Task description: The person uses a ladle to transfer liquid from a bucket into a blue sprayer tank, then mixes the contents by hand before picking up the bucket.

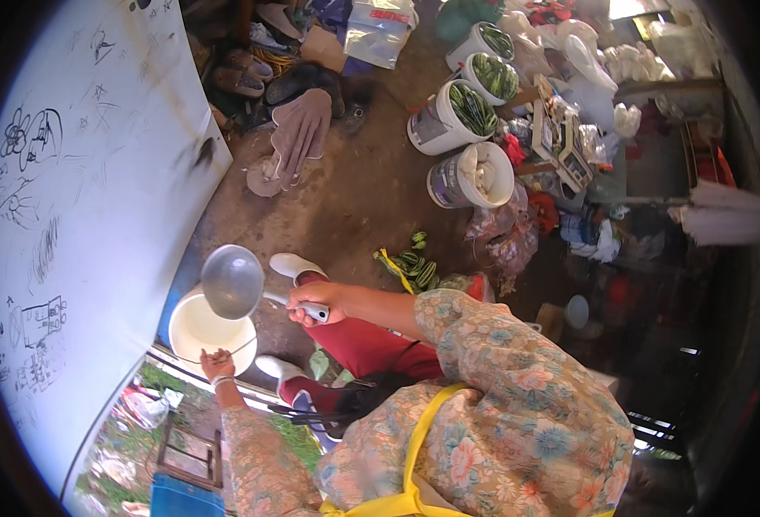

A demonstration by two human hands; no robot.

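Note:
My right hand [318, 304] grips the handle of a large grey metal ladle [232, 282], whose bowl is over the upper part of a white plastic bucket [182, 326]. My left hand [217, 364] is closed around the thin wire handle of that bucket at its near side. The bucket's inside looks pale; the ladle's bowl hides part of it, and its contents cannot be made out.
Green-striped gourds [422, 271] lie on the floor, right of my white shoe [297, 265]. Several white buckets [425, 126] of green vegetables stand beyond. A marked white panel [95, 194] rises at left; a mauve cloth [302, 132] and shoes [241, 72] lie farther back.

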